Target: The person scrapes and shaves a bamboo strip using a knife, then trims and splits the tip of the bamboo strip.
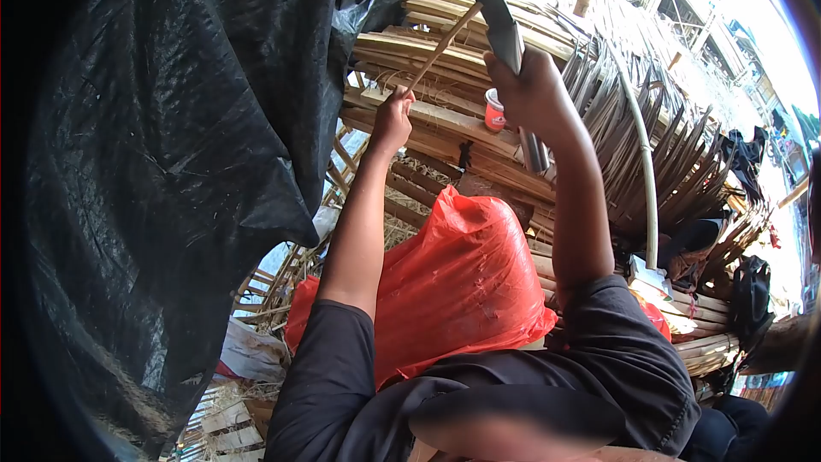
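Note:
My left hand [394, 122] is closed around the lower end of a thin wooden stick [440, 50], which slants up to the right. My right hand [534, 90] grips a machete [493, 7] by its handle, the blade pointing up and slightly left. The stick's far end meets the blade's edge in this view; whether they truly touch, I cannot tell. Behind the hands lies a stack of split bamboo strips [428, 64]. A red plastic cup [494, 111] stands on them beside my right hand. Below and between my arms is a bulky red plastic bag [457, 291].
A large black plastic sheet [180, 171] hangs along the left side. Dried palm-leaf thatch [637, 137] spreads at the right, with a long thin pole [637, 120] across it. A black bag [753, 291] and small packages [652, 281] sit at the far right.

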The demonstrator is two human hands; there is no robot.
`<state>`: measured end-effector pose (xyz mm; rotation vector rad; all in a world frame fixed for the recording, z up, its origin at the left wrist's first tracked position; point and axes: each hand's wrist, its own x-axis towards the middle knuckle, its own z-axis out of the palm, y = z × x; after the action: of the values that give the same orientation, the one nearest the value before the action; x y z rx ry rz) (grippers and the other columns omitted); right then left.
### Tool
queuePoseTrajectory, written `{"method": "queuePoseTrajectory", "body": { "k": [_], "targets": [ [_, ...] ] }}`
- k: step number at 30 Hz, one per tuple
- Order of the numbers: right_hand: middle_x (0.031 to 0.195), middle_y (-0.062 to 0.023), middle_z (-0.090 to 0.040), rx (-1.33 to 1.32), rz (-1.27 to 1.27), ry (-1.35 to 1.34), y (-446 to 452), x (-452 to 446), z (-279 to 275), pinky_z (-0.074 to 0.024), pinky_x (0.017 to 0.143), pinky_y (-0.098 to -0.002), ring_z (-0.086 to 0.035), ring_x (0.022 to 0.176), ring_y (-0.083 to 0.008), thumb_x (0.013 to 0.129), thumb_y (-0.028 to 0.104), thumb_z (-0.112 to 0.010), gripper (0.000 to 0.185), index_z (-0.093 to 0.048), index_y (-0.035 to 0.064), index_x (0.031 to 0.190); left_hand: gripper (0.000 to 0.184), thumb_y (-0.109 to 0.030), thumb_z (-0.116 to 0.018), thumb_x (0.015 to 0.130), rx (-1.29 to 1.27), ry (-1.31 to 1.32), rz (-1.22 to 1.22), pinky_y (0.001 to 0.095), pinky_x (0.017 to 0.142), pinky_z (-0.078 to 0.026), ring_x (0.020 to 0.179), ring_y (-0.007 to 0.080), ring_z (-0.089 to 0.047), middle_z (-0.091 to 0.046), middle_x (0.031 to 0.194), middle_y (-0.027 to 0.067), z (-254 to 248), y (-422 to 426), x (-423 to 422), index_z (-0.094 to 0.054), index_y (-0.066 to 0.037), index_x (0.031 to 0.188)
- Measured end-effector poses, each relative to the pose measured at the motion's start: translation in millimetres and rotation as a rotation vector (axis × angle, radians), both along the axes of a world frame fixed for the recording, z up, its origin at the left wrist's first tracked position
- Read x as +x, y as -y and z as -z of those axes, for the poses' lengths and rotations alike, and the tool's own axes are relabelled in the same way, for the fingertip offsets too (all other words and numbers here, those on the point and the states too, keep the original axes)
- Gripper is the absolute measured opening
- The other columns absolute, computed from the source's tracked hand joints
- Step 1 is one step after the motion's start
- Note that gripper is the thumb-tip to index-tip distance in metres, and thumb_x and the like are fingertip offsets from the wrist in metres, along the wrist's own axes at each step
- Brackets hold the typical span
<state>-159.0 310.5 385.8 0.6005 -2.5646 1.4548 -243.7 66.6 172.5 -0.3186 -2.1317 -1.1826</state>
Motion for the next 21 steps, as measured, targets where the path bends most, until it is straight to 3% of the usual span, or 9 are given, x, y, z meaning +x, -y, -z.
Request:
{"method": "queuePoseTrajectory", "body": {
  "k": [4, 7, 8, 11, 15, 16, 19, 20, 21],
  "targets": [
    [0.055, 0.0029, -0.043, -0.483, -0.398, 0.627, -14.8, -4.5, -4.1, -0.0364, 0.037, -0.0309, -0.046, 0.041, -0.0103, 0.098, 0.028, -0.066, 0.029, -0.052, 0.0084, 0.081, 0.008, 0.001, -0.046, 0.099, 0.017, -0.018, -0.005, 0.0367, 0.059, -0.044, 0.062, 0.0262, -0.053, -0.049, 0.069, 0.0121, 4.4, 2.8, 4.5, -0.051, -0.004, 0.096],
    [0.06, -0.0038, -0.054, -0.198, -0.272, 0.256, -14.4, -1.7, 0.2, -0.0439, 0.043, -0.0334, -0.055, 0.047, -0.0143, 0.098, 0.033, -0.061, 0.035, -0.056, 0.0029, 0.082, 0.008, 0.002, -0.046, 0.098, 0.015, -0.039, 0.027, 0.0363, 0.059, -0.044, 0.062, 0.0256, -0.053, -0.049, 0.069, 0.0122, 6.9, 6.0, 9.7, -0.05, -0.004, 0.096],
    [0.061, -0.0057, -0.058, 0.02, -0.097, 0.116, -8.5, -8.6, 9.0, -0.0465, 0.046, -0.0339, -0.058, 0.049, -0.0149, 0.098, 0.035, -0.061, 0.037, -0.058, 0.001, 0.083, 0.008, 0.002, -0.045, 0.099, 0.012, -0.042, 0.011, 0.0365, 0.058, -0.044, 0.062, 0.0251, -0.053, -0.049, 0.068, 0.0119, 7.5, 4.8, 11.1, -0.05, -0.004, 0.095],
    [0.056, 0.0015, -0.049, 0.126, 0.241, -0.668, 5.7, -5.1, 42.0, -0.0416, 0.041, -0.0294, -0.049, 0.041, -0.0124, 0.1, 0.029, -0.063, 0.033, -0.054, 0.0079, 0.078, 0.008, 0.001, -0.046, 0.099, 0.012, -0.02, 0.056, 0.037, 0.058, -0.045, 0.062, 0.0254, -0.054, -0.05, 0.069, 0.0117, 6.1, 1.9, 15.8, -0.05, -0.004, 0.094],
    [0.058, -0.0072, -0.06, -0.288, -0.249, 0.258, 9.3, 10.3, 15.5, -0.0445, 0.041, -0.0333, -0.056, 0.043, -0.0147, 0.098, 0.034, -0.065, 0.039, -0.056, 0.0002, 0.081, 0.007, -0.001, -0.047, 0.1, 0.034, -0.061, -0.017, 0.0376, 0.058, -0.044, 0.061, 0.0261, -0.056, -0.051, 0.068, 0.0109, 14.2, 1.9, 18.9, -0.05, -0.005, 0.094],
    [0.059, -0.01, -0.062, -0.281, -0.28, 0.246, 10.5, 11.1, 11.2, -0.0441, 0.04, -0.0358, -0.057, 0.043, -0.0153, 0.098, 0.034, -0.064, 0.041, -0.058, -0.0033, 0.082, 0.006, -0.005, -0.051, 0.1, -0.001, 0.058, -0.03, 0.0376, 0.069, -0.051, 0.075, 0.0285, -0.064, -0.06, 0.08, 0.0144, 10.3, 8.7, 24.2, -0.056, -0.004, 0.104],
    [0.058, -0.0081, -0.06, 0.078, 0.023, -0.053, 23.2, 27.2, 1.7, -0.0421, 0.041, -0.037, -0.052, 0.042, -0.0159, 0.1, 0.031, -0.061, 0.039, -0.058, -0.0039, 0.082, 0.036, -0.012, -0.057, 0.102, -0.22, -0.416, -0.173, 0.0344, 0.092, -0.052, 0.105, 0.0267, -0.066, -0.066, 0.111, 0.015, -28.8, 13.9, 48.9, -0.052, -0.003, 0.136],
    [0.059, -0.0098, -0.059, 0.125, 0.058, -0.255, 22.1, 24.9, 12.2, -0.0433, 0.047, -0.0372, -0.051, 0.047, -0.016, 0.1, 0.027, -0.06, 0.034, -0.059, -0.0036, 0.084, 0.045, -0.013, -0.061, 0.1, -0.08, -0.433, -0.077, 0.0348, 0.099, -0.049, 0.114, 0.0279, -0.063, -0.064, 0.122, 0.0158, -54.7, 11.2, 62.9, -0.048, -0.003, 0.142],
    [0.059, -0.0104, -0.058, 0.104, 0.035, -0.225, 20.3, 33.3, 10.5, -0.0435, 0.049, -0.0371, -0.051, 0.049, -0.016, 0.1, 0.025, -0.06, 0.032, -0.059, -0.0029, 0.086, 0.056, -0.014, -0.064, 0.098, 0.058, -0.444, 0.021, 0.0351, 0.106, -0.047, 0.123, 0.0292, -0.06, -0.061, 0.132, 0.0166, -82.5, 3.9, 82.2, -0.044, -0.003, 0.149]
  ]
}}
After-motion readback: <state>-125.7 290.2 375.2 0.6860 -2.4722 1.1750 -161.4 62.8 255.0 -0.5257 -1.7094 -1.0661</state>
